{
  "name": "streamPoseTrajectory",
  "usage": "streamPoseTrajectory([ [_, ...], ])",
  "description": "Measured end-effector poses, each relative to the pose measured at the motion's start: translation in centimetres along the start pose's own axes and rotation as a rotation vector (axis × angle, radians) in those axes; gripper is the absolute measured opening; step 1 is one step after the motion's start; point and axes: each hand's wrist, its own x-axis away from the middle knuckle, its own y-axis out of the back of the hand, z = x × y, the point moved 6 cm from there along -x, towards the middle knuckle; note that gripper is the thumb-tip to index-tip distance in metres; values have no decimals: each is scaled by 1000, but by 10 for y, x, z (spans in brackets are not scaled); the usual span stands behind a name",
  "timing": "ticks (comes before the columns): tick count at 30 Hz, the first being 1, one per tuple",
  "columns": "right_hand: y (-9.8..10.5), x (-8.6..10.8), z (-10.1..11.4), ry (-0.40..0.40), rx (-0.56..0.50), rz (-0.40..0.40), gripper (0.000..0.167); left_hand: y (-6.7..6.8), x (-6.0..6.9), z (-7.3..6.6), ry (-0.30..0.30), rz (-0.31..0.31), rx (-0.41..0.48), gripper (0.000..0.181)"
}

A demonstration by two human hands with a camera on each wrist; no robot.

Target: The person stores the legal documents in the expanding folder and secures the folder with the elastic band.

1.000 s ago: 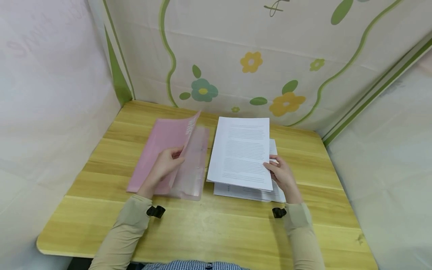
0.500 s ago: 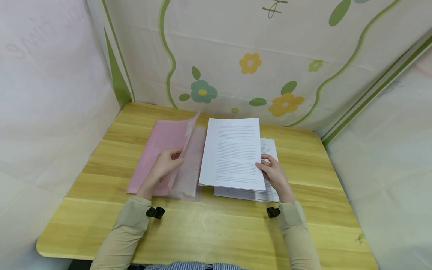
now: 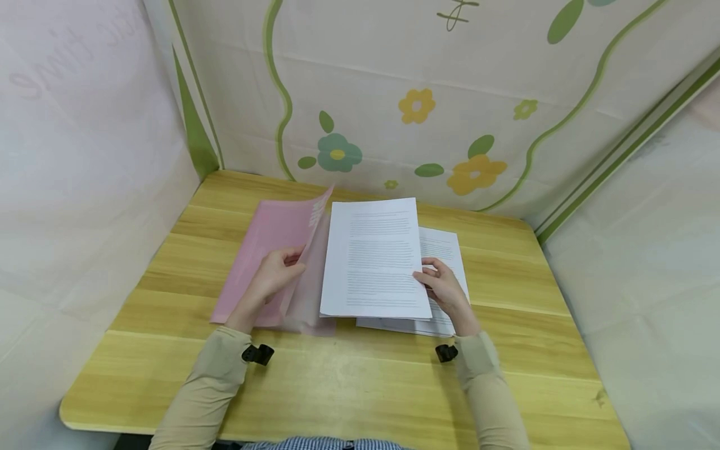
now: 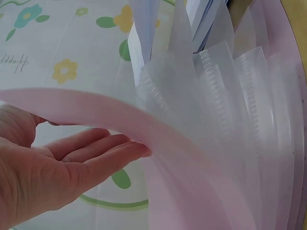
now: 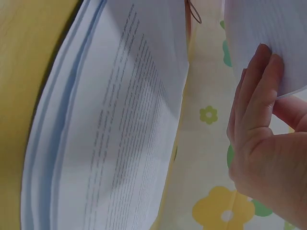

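Note:
A pink folder (image 3: 272, 228) lies on the left, its front cover lifted. My left hand (image 3: 272, 275) pinches that cover's edge between thumb and fingers. The left wrist view shows several clear pockets (image 4: 216, 91) fanned out beneath the curved cover. My right hand (image 3: 441, 287) holds the right edge of some printed sheets (image 3: 374, 256), thumb on top and fingers underneath. Their left side overlaps the folder's clear part; whether they are inside a pocket is hidden. Below them to the right rests a stack of printed papers (image 3: 444, 244), with layered edges in the right wrist view.
Everything sits on a wooden table (image 3: 337, 387) with a rounded left front corner. White cloth walls (image 3: 371, 62) printed with flowers and vines stand behind and at both sides.
My right hand has moved left with the sheets, which now cover more of the folder's clear part. More of the paper stack shows on the right. The left hand has stayed in place.

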Motion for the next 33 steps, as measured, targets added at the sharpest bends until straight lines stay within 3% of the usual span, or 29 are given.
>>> streamPoseTrajectory([
  [15,-14,-26,-20,13,11,22,43,1,0,0,20,29,28,57],
  [33,-30,-34,-18,-3,-9,23,47,1,-1,-2,26,15,15,56],
])
